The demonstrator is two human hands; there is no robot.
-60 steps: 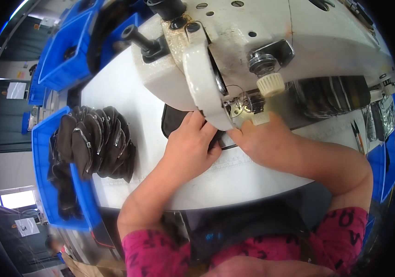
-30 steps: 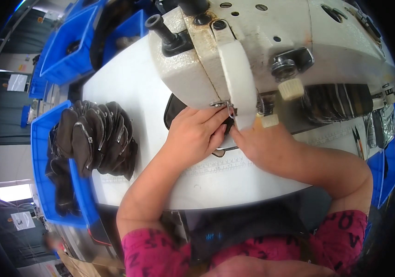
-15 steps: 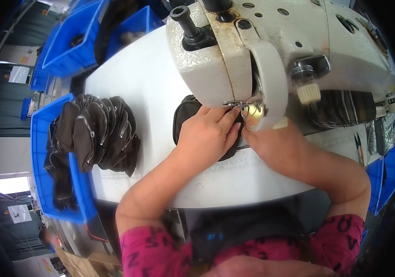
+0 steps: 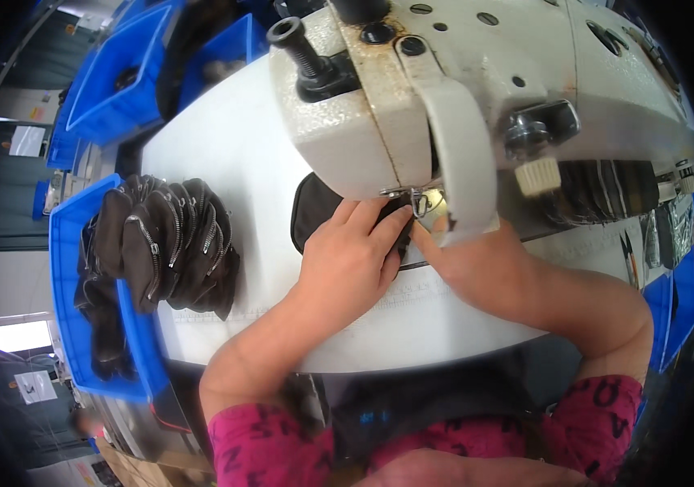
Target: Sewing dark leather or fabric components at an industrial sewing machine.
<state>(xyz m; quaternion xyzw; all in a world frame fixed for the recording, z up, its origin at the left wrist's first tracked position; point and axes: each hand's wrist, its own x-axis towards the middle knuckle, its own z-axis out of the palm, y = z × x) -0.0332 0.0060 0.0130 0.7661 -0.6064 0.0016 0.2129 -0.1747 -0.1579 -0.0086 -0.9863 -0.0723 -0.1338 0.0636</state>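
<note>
A dark brown fabric pouch lies flat on the white table under the head of a sewing machine. My left hand rests over the pouch, fingers bent onto it and thumb at its near edge, close to the presser foot. From the other side, my right hand pinches the pouch's edge by the foot. The machine's curved white guard hides part of the right fingers. Beside the lit needle area the two index fingertips almost meet.
Several dark pouches with metal zippers are stacked at the left, by a blue bin. More blue bins stand at the far left. Striped dark fabric lies under the machine arm; pens lie at the right.
The view has shifted slightly, so the machine head appears further left and lower. The pouch has turned a little, and both hands remain on it beside the presser foot.
</note>
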